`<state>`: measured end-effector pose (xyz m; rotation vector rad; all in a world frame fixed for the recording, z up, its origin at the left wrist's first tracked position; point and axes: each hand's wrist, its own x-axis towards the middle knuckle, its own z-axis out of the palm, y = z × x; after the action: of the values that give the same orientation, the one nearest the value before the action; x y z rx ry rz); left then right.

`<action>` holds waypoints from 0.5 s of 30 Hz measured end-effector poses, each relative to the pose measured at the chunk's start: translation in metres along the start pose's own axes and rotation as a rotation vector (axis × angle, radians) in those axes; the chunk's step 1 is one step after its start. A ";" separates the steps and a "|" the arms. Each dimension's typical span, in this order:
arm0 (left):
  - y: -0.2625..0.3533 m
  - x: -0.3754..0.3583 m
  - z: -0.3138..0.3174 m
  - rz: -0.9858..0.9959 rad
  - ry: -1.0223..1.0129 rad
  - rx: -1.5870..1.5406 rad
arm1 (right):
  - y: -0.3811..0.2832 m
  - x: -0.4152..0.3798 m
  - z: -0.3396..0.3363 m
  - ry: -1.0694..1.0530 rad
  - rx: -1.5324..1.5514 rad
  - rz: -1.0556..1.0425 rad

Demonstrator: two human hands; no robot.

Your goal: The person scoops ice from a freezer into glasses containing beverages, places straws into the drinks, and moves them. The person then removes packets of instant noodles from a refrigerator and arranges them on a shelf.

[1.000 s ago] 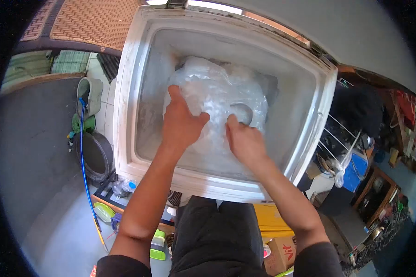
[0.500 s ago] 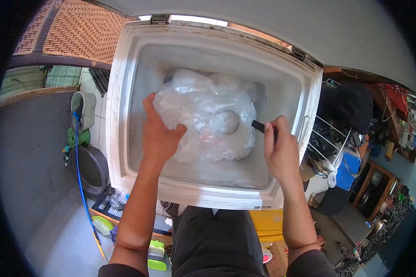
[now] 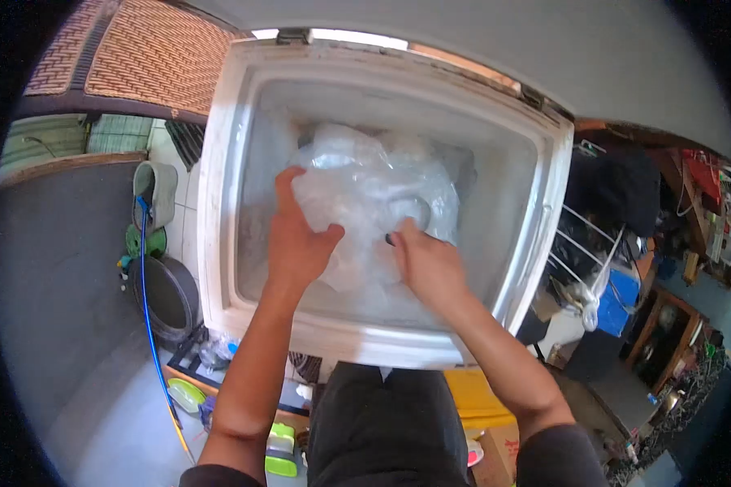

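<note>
An open white chest freezer [image 3: 219, 203] fills the middle of the head view, its lid swung up at the top; inside it lies a large clear plastic bag of ice [image 3: 382, 187], crumpled and frosted, sitting toward the back and centre of the compartment and resting on more ice below. The left hand [image 3: 296, 239] lies on the bag's left flank, fingers spread upward over the plastic and thumb angled out to the right, so the bag sits directly under and ahead of the palm; the hand presses or grips the plastic, though whether the fingers have actually gathered a fold cannot be told. The right hand [image 3: 426, 260] is on the bag's near right edge, closed around a small dark handle [image 3: 391, 239] whose tip shows just at the thumb; a rounded metal scoop [image 3: 410, 207] shape shows through the plastic just beyond the knuckles, touching or buried in the bag. The two hands are near each other, with a narrow strip of the bag between them; both forearms reach over the freezer's front rim.

To the left of the freezer, on the floor, stand a dark round basin [image 3: 166, 292] and a blue hose [image 3: 148, 308] running past it; a green lidded container [image 3: 278, 450] sits near the person's legs; wire racks [image 3: 593, 243] and cluttered shelves stand to the right.
</note>
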<state>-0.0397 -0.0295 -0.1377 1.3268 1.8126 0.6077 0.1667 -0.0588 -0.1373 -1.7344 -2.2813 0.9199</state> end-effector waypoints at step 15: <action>-0.016 -0.011 -0.006 -0.024 0.025 -0.149 | 0.033 -0.022 -0.112 0.119 0.482 0.237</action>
<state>-0.0523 -0.0443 -0.1426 1.2016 1.7644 0.7343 0.2517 -0.0307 -0.0589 -1.7915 -1.6249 1.2453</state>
